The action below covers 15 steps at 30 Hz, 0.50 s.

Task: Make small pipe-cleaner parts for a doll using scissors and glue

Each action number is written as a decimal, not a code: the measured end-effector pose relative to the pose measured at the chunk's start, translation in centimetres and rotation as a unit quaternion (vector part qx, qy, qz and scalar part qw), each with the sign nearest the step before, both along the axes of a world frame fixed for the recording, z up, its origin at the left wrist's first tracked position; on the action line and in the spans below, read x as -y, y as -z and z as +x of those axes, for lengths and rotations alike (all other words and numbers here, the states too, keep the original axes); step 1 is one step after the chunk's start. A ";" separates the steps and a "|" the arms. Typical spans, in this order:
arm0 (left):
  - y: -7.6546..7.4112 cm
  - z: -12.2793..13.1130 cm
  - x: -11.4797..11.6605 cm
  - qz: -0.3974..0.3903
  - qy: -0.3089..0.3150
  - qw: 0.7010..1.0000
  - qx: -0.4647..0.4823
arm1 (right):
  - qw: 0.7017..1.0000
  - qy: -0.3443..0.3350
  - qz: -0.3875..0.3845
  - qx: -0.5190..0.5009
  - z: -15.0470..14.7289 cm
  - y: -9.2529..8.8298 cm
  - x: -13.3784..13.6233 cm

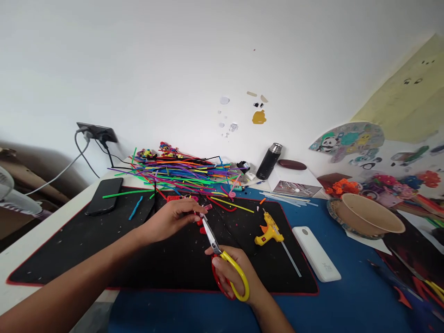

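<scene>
My right hand (231, 270) grips a pair of scissors (215, 247) with one yellow and one red handle loop. Their blades point up and left, nearly closed, and the tips reach the fingertips of my left hand (182, 217). Thumb and finger of that hand are pinched together over a small pinkish bit, too hidden to name. Just behind and below the pinch, small red pieces (202, 229) lie on the black mat (166, 263). A red bent pipe cleaner (222, 204) and a yellow one (232, 204) rest beyond my hands.
A heap of coloured pipe cleaners (180, 171) lies along the wall. Right of my hands are a yellow glue gun (269, 231) and a white power bank (316, 253). A black phone (104, 196) sits left; a black flask (269, 162) and beige bowl (373, 215) stand farther back.
</scene>
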<state>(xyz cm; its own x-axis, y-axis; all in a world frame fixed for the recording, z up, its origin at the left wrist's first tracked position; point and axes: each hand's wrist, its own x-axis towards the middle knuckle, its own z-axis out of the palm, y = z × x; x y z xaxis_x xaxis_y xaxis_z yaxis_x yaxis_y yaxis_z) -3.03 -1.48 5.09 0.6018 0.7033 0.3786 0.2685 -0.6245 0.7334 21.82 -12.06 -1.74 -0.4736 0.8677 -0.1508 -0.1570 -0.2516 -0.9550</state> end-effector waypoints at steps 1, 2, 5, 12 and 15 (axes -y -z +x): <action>0.0 0.1 0.0 -0.007 0.000 1.000 -0.005 | 1.000 0.001 0.002 0.004 0.0 0.0 0.0; 0.0 0.1 0.0 -0.018 -0.001 1.000 -0.009 | 1.000 0.002 0.003 0.008 -0.1 0.1 0.0; -0.1 0.2 0.0 -0.056 -0.009 0.998 -0.017 | 1.000 -0.002 -0.002 0.012 -0.1 -0.1 -0.1; 0.4 0.6 0.0 -0.157 -0.026 0.987 0.016 | 1.000 0.006 -0.013 0.010 -0.2 0.4 0.1; 0.6 0.8 0.0 -0.181 -0.035 0.982 0.033 | 1.000 0.008 -0.018 0.016 -0.1 1.2 0.1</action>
<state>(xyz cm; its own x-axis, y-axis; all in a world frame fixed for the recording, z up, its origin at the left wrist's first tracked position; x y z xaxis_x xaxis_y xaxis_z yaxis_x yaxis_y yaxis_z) -2.24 -1.48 4.51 0.5292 0.8381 0.1322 0.2458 -0.3006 0.9215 21.69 -12.13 -2.91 -0.4548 0.8685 -0.1970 -0.1316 -0.2844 -0.9496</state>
